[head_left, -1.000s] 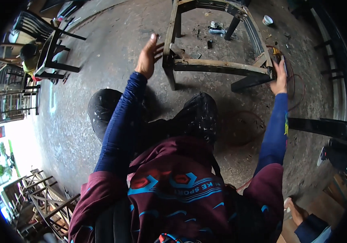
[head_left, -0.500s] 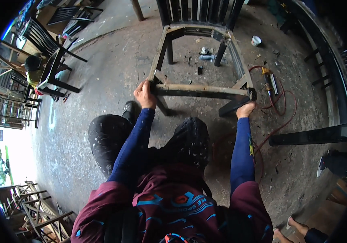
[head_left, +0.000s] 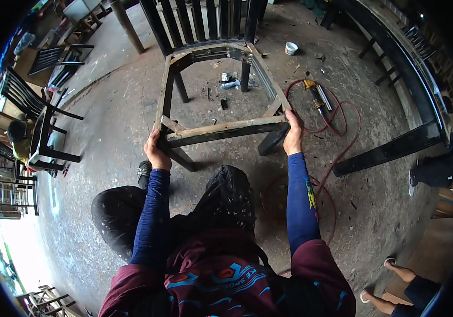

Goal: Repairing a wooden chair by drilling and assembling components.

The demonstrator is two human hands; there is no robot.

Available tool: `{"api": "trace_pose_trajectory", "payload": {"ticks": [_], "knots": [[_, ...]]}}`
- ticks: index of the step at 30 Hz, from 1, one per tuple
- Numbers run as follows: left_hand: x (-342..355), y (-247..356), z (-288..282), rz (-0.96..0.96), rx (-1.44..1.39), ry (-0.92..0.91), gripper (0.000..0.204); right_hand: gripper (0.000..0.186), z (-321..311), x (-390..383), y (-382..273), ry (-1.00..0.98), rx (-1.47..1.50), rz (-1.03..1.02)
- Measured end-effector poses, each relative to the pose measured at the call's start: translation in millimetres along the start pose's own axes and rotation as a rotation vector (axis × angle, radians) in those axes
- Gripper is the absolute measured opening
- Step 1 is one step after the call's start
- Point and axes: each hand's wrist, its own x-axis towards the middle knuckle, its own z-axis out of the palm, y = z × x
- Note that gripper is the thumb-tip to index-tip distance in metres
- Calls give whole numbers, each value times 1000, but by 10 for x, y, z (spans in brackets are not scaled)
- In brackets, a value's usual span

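Observation:
In front of me stands a dark wooden chair [head_left: 221, 133] with a slatted back and no seat panel, so bare wood shows along the top of its frame. My left hand [head_left: 157, 152] is closed round its front left corner. My right hand [head_left: 293, 133] grips the front right corner from outside, thumb up and the other fingers mostly hidden. Through the open seat frame I see a crumpled clear plastic piece [head_left: 230, 83] and small debris on the floor.
Right of the chair lies a yellow-and-black air tool [head_left: 316, 98] with a red hose [head_left: 359, 121] looping over the floor. A white tub [head_left: 291, 48] sits behind it. Dark furniture [head_left: 390, 150] stands at right. Another person [head_left: 21, 140] is by chairs at left; someone's legs [head_left: 403, 272] show lower right.
The chair and surrounding floor have shifted left in the view, and the chair appears turned. My right hand has moved from beneath the front corner to its outer side, thumb on top.

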Motion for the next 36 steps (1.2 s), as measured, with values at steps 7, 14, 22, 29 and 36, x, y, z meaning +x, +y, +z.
{"api": "trace_pose_trajectory", "payload": {"ticks": [7,14,22,29,36], "knots": [[72,-34,-160,36,39,2,32,38,-36,67,108,-42,-6,-14],[243,-238,-282,130,49,107,38,35,-99,231,274,36,-329,-319],[254,-142,-150,169,102,138,31,42,146,275,110,161,-267,-202],[285,-95,-200,189,121,131,29,43,192,237,74,105,-299,-149],[256,-19,-79,152,333,81,28,24,-169,434,449,203,-763,-724]]}}
